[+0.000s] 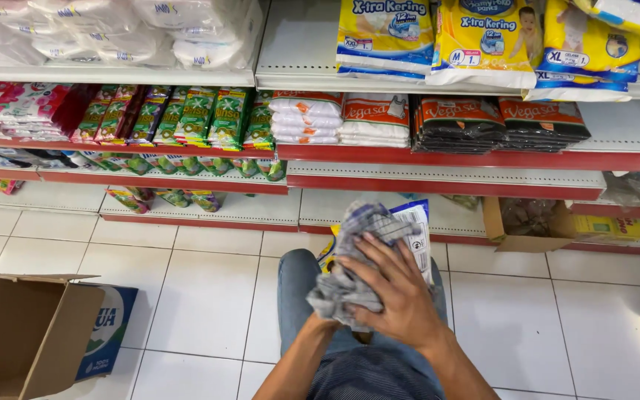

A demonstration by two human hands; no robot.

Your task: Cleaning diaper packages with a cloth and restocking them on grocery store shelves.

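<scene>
Your right hand (398,296) lies spread over a crumpled grey cloth (350,274), pressing it against a plastic packet (418,230) above your knee (298,281). Your left hand is hidden under the cloth, so its grip cannot be told. The cloth looks soft, light and floppy; bunched folds give the surest hold.
</scene>
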